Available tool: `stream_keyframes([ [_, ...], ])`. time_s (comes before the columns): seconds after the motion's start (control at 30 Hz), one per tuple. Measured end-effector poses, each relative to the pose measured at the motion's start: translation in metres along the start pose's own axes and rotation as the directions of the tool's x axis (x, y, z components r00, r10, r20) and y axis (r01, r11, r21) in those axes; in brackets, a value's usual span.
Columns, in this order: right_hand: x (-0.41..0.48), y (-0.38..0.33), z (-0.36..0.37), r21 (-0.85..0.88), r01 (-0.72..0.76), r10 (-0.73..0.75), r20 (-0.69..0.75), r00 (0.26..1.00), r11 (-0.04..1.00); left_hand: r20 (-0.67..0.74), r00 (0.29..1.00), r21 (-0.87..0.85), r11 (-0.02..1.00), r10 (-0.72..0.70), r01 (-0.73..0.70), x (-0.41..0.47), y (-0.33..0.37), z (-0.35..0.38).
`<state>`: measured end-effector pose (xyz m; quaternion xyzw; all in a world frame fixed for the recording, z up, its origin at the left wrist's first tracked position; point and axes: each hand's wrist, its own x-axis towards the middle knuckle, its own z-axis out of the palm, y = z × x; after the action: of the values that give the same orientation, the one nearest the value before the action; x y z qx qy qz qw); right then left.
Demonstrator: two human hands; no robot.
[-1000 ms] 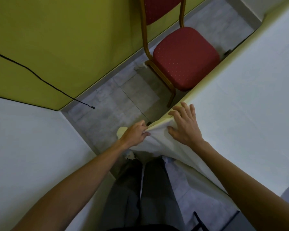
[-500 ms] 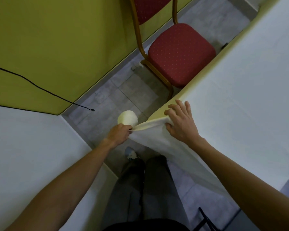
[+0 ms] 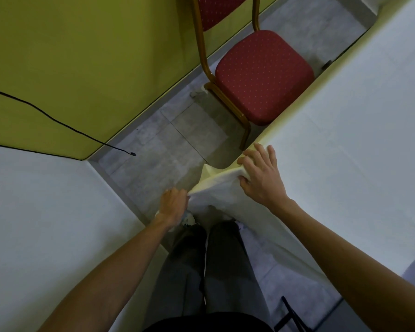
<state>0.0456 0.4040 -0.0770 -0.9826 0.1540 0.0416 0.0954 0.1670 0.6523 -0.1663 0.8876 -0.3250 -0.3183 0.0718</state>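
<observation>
A white tablecloth (image 3: 345,144) covers the table on the right and hangs over its near corner. My right hand (image 3: 261,178) rests on that corner, fingers spread on top and thumb under the fold of cloth. My left hand (image 3: 174,206) grips the loose hanging corner of the cloth and holds it pulled out to the left, below table height. The stretched flap (image 3: 213,188) runs between the two hands.
A red padded chair (image 3: 261,75) with a golden frame stands beyond the corner, against the yellow-green wall (image 3: 82,56). A black cable (image 3: 65,125) hangs down the wall. A white surface (image 3: 46,224) lies at my left. My legs stand on the grey tiled floor (image 3: 158,149).
My left hand has drawn the cloth corner down and toward me; the curled tip that stood above the fist is gone from view. My right hand stays on the table corner.
</observation>
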Motion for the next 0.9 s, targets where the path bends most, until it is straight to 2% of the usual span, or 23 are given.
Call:
stream_keyframes([
  [0.23, 0.0, -0.001, 0.001, 0.024, 0.011, -0.01, -0.028, 1.0, 1.0, -0.057, 0.991, -0.218, 0.97, -0.125, 0.11, -0.01, 0.0, 0.018],
  [0.37, -0.001, 0.0, 0.001, 0.04, 0.014, -0.013, -0.03, 0.999, 0.999, -0.003, 0.998, -0.243, 0.968, -0.06, 0.057, -0.019, 0.002, 0.038],
  [0.47, -0.003, 0.001, 0.001, 0.056, 0.015, -0.014, -0.018, 1.0, 0.998, 0.045, 0.997, -0.323, 0.944, -0.06, 0.072, -0.028, 0.008, 0.042],
  [0.63, -0.001, 0.002, 0.005, 0.064, 0.008, -0.006, -0.03, 1.0, 0.998, 0.052, 0.971, -0.376, 0.897, -0.232, 0.234, -0.048, 0.009, 0.056],
  [0.7, -0.001, 0.002, 0.006, 0.055, 0.014, -0.012, -0.037, 0.999, 0.998, 0.023, 0.946, -0.299, 0.901, -0.322, 0.314, -0.059, 0.001, 0.07],
  [0.73, -0.001, 0.003, 0.007, 0.055, 0.021, -0.018, -0.044, 0.999, 0.998, -0.013, 0.933, -0.267, 0.901, -0.359, 0.343, -0.063, -0.001, 0.078],
  [0.9, -0.002, 0.005, 0.011, 0.067, 0.032, -0.028, -0.066, 0.997, 0.997, -0.158, 0.875, -0.321, 0.861, -0.458, 0.393, -0.08, 0.025, 0.118],
])
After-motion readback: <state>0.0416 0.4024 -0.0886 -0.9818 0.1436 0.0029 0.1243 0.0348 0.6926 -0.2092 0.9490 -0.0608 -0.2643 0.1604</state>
